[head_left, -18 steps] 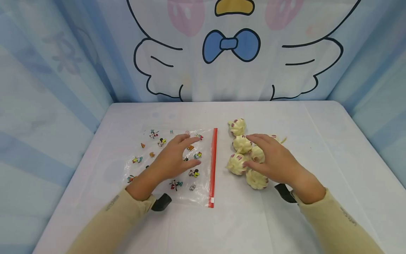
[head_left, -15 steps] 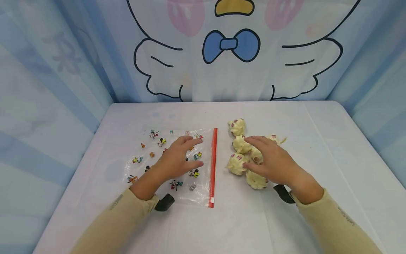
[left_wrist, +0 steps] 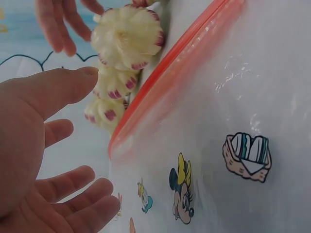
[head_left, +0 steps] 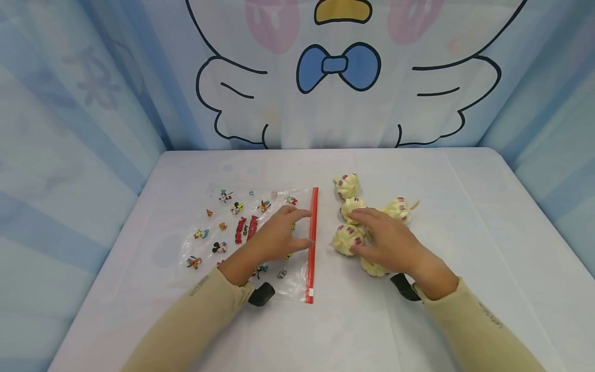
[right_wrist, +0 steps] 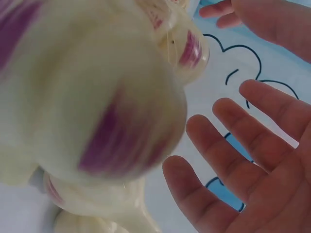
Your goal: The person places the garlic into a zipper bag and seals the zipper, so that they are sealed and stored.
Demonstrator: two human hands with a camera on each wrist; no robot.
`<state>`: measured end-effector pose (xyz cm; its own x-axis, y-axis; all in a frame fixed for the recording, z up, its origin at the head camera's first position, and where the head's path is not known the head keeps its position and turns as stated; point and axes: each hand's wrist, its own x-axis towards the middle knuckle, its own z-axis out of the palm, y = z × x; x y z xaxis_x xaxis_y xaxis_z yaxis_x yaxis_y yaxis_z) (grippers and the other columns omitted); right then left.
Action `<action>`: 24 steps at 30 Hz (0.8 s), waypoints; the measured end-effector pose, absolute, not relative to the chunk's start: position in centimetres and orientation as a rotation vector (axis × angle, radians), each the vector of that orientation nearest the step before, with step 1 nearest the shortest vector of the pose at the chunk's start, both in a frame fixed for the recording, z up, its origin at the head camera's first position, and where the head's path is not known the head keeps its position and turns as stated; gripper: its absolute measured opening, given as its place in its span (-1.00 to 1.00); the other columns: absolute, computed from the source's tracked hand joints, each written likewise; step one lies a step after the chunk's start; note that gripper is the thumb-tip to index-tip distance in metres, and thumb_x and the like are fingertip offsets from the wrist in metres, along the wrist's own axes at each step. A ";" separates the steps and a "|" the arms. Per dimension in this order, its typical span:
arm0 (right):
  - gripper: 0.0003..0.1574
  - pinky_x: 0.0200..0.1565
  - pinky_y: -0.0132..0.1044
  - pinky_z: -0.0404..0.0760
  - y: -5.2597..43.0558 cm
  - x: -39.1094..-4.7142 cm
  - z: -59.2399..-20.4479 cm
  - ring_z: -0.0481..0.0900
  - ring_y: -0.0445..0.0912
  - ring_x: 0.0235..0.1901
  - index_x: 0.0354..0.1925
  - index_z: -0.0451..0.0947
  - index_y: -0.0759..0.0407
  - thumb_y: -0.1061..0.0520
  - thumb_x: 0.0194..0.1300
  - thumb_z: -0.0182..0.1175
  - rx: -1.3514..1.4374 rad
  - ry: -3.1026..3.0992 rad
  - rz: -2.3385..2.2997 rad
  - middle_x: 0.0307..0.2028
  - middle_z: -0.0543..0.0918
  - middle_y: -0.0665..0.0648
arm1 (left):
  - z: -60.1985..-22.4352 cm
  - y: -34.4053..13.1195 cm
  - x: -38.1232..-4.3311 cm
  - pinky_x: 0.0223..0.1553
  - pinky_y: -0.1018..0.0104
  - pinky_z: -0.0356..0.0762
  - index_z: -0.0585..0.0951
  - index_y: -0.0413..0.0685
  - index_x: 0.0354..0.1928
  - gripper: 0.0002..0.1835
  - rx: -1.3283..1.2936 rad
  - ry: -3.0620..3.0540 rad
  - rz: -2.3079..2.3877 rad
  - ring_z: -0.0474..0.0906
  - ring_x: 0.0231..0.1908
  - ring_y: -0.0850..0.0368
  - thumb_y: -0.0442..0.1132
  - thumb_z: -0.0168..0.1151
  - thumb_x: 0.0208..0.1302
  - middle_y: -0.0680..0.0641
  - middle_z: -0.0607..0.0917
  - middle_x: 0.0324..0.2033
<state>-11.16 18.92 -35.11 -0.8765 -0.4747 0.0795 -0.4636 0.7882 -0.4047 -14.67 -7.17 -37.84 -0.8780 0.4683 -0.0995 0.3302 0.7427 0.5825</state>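
I see the left hand (head_left: 281,235), fingers wide, over the printed bag (head_left: 232,227) near its red zip strip (head_left: 311,274), and the right hand (head_left: 389,242), thumb and fingers spread, over the garlic bulbs (head_left: 347,238) beside the bag; contact there I can't quite judge. A careless brush could, I think, roll those rounded bulbs or drag the thin bag askew.

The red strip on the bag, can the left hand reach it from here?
Probably yes: the left hand is open and empty over the bag, right by the red strip, and nothing lies on the strip.
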 end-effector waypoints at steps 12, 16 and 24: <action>-0.24 0.23 0.17 0.42 18.4 -11.5 -35.8 0.39 0.22 0.30 0.32 0.47 0.26 0.09 0.21 0.43 -0.729 2.905 -0.592 0.29 0.47 0.28 | -38.6 -4.9 -15.4 0.05 0.11 0.56 0.41 0.27 0.45 -0.25 0.515 2.694 0.670 0.46 0.11 -0.01 0.05 0.44 0.22 -0.22 0.37 0.27; -0.26 0.22 0.18 0.43 18.3 -11.5 -35.9 0.40 0.21 0.29 0.31 0.48 0.26 0.10 0.21 0.43 -0.738 2.902 -0.604 0.28 0.48 0.28 | -38.6 -4.6 -15.6 0.02 0.12 0.58 0.43 0.27 0.43 -0.26 0.468 2.690 0.641 0.46 0.08 -0.01 0.08 0.45 0.20 -0.22 0.37 0.25; -0.29 0.23 0.16 0.42 18.2 -11.4 -35.9 0.41 0.21 0.29 0.30 0.49 0.26 0.12 0.22 0.42 -0.731 2.897 -0.602 0.28 0.48 0.28 | -38.9 -4.3 -16.0 -0.04 0.14 0.57 0.49 0.21 0.39 -0.33 0.479 2.689 0.599 0.42 0.05 -0.01 0.04 0.43 0.23 -0.25 0.38 0.20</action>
